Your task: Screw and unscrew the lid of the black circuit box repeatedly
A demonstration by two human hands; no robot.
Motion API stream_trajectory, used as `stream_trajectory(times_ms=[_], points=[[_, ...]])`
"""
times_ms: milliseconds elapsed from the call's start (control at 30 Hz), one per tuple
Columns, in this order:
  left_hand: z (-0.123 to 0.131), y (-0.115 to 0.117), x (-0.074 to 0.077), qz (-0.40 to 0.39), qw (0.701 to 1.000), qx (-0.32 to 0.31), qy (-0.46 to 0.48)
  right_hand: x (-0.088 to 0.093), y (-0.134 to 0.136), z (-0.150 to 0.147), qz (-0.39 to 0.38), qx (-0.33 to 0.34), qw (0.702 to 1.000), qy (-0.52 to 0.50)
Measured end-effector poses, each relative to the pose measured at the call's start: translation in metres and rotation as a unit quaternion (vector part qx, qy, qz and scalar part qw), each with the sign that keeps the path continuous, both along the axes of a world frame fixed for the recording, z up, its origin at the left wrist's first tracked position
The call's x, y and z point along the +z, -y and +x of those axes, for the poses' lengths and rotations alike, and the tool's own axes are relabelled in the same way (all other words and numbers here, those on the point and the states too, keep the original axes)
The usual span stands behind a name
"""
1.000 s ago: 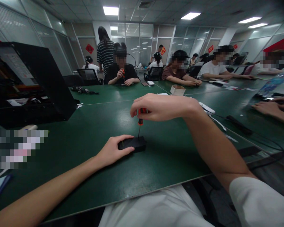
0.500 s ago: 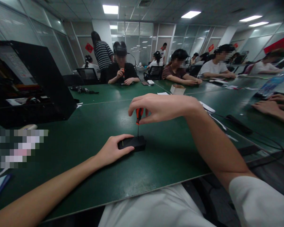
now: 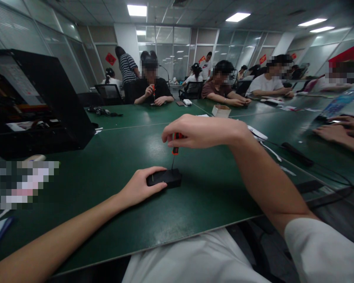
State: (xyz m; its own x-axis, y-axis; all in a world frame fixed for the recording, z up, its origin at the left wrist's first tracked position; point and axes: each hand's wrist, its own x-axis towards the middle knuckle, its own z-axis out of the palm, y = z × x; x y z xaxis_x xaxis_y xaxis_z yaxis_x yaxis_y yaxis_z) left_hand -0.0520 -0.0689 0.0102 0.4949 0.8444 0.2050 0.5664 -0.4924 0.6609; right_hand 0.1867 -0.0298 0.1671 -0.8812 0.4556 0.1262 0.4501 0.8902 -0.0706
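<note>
Screwdriving seemed unfinished: the right hand (image 3: 191, 131) gripped a screwdriver (image 3: 175, 150) on the black case (image 3: 173, 181) the left hand (image 3: 139, 184) clamped.

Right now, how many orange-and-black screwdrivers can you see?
2. The near screwdriver is in the right hand, its shaft reaching down to the black block. The far screwdriver is held by the person in black across the table. Others may be hidden.

Screwdriver (image 3: 175, 150) in right hand (image 3: 193, 131), black box (image 3: 173, 181) in left hand (image 3: 139, 184)
</note>
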Motion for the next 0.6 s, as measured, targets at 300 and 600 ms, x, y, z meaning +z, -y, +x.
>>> stream_trajectory(times_ms=[300,600], points=[[0.0006,0.0,-0.0016,0.002,1.0,0.006,-0.007,-0.0012,0.0005,-0.0004,0.039,-0.012,0.999,-0.01],[0.0024,0.0013,0.0023,0.007,1.0,0.004,-0.018,-0.0025,-0.001,0.0016,0.029,0.015,0.999,-0.021]])
